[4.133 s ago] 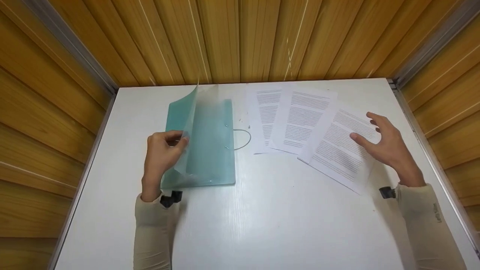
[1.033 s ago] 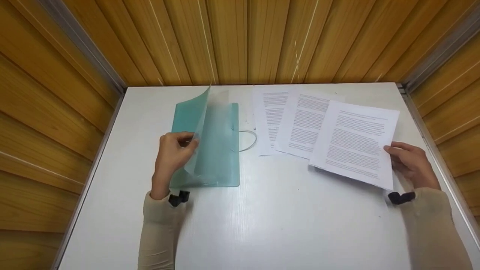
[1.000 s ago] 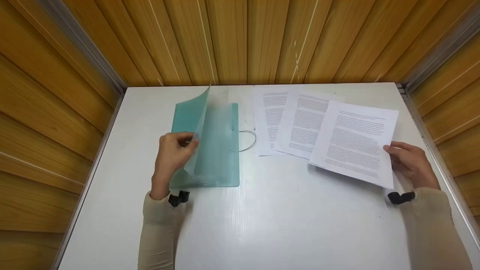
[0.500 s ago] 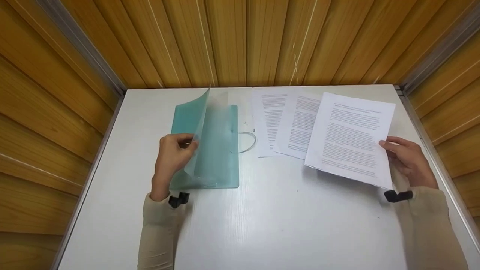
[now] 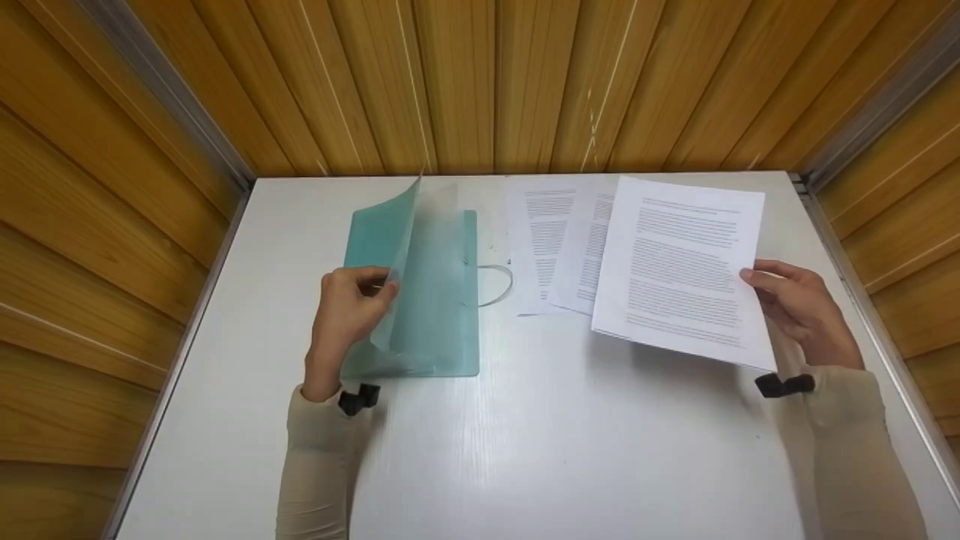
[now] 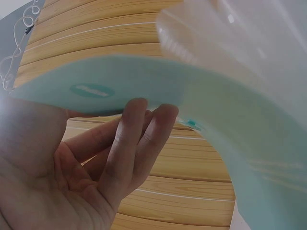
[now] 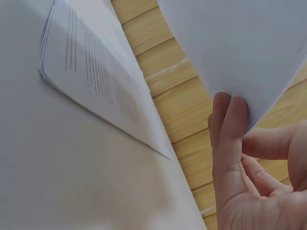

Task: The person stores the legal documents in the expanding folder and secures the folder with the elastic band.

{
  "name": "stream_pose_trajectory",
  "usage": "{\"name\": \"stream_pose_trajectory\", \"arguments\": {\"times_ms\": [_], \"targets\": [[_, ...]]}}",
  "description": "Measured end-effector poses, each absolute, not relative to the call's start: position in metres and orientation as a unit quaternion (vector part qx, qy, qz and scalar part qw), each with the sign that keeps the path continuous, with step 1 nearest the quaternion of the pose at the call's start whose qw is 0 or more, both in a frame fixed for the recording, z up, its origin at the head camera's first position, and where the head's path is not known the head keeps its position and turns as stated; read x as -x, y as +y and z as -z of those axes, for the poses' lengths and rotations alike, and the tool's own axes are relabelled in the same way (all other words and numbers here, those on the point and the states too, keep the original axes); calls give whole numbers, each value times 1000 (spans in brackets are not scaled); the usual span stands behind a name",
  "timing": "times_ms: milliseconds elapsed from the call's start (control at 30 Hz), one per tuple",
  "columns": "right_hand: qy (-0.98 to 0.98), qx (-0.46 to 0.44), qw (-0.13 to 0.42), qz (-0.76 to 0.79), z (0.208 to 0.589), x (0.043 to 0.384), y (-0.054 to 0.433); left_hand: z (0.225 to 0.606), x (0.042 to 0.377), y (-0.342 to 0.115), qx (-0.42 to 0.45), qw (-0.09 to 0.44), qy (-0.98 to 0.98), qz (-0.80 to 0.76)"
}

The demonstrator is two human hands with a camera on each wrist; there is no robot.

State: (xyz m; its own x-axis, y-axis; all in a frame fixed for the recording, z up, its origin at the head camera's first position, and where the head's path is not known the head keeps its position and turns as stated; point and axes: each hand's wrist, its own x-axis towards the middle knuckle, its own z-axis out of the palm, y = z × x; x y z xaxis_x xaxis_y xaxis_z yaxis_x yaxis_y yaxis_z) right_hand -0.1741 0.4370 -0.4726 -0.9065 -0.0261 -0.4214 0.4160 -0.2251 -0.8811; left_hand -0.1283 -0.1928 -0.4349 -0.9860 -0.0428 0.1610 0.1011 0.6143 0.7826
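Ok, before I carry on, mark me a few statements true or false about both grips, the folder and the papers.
1. The left grip pinches the raised cover of the teal plastic folder. True.
2. The right grip holds a printed document by its edge. True.
3. That document lies flat. False: it is held up off the table.
4. The folder's cord loop projects from its right side. True.
5. The other documents lie left of the folder. False: they lie right of it.

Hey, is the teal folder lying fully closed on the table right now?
No, in the head view the left hand holds its cover raised, apart from the rest of the folder.
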Motion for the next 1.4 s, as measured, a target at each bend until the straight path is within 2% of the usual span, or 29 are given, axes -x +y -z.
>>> {"name": "stream_pose_trajectory", "arguments": {"times_ms": [1400], "targets": [[614,-54,133,776,442,204,342,433,130,-188,18,74,-894,441]]}}
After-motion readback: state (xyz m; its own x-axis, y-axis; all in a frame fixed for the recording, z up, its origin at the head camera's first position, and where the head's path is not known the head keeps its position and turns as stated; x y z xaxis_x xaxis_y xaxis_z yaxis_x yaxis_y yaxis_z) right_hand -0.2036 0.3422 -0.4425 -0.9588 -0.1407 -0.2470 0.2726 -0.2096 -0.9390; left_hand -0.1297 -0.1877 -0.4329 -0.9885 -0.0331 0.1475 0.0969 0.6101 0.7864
